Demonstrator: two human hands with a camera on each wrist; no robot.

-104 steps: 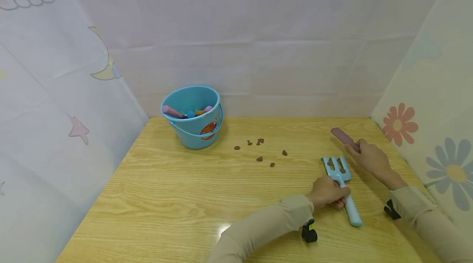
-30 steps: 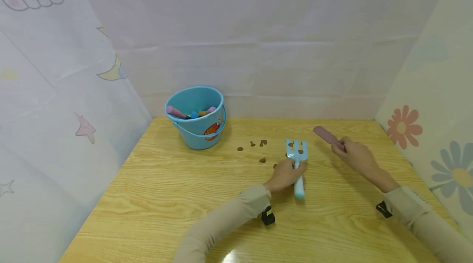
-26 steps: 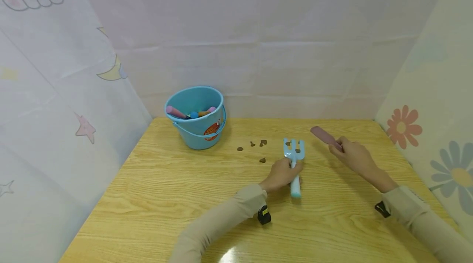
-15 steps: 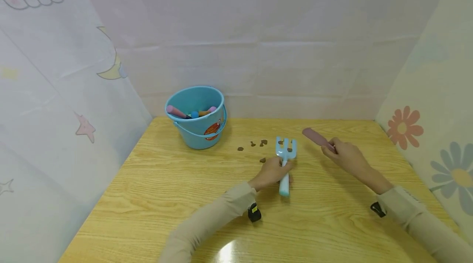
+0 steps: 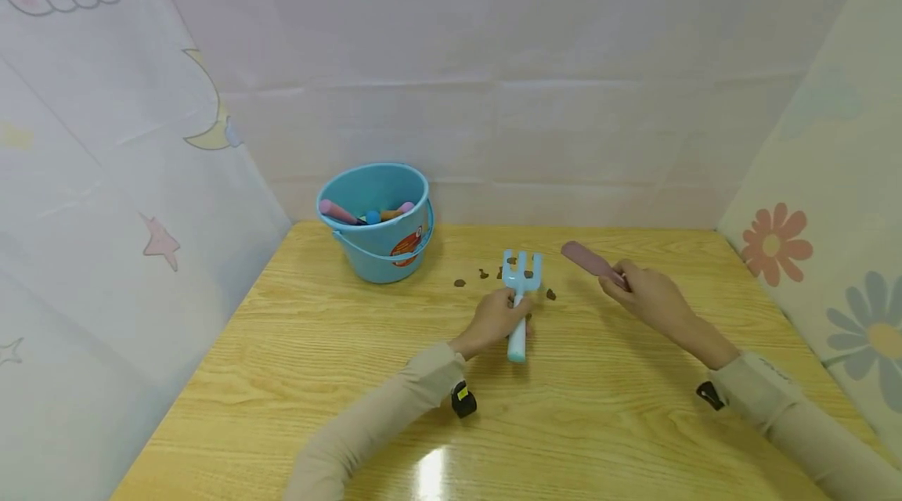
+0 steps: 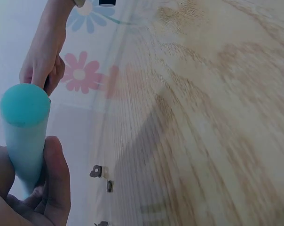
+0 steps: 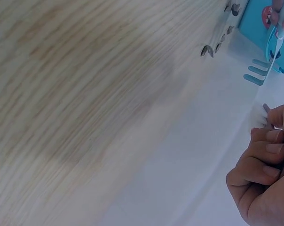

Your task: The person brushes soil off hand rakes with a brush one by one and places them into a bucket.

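My left hand [image 5: 491,321] grips a light blue toy garden fork [image 5: 517,338] by its handle, the three tines pointing to the back of the table. In the left wrist view its rounded teal handle end [image 6: 25,104] faces the camera. My right hand [image 5: 654,301] holds a mauve brush [image 5: 586,259] off to the right, its fingers curled round the handle. White bristles [image 7: 258,115] show under it in the right wrist view. Small brown scraps [image 5: 460,282] lie around the fork, one scrap [image 5: 551,294] to its right; a few show between the tines.
A light blue bucket [image 5: 380,254] stands at the back left of the wooden table [image 5: 317,352]. Several handles stick up inside it, among them a pink handle [image 5: 338,211]. Printed cloth walls enclose the table's back and sides.
My left hand has carried the fork leftward and a little away from me, towards the scraps near the bucket. My right hand has followed leftward with the brush. Both grips stay the same.
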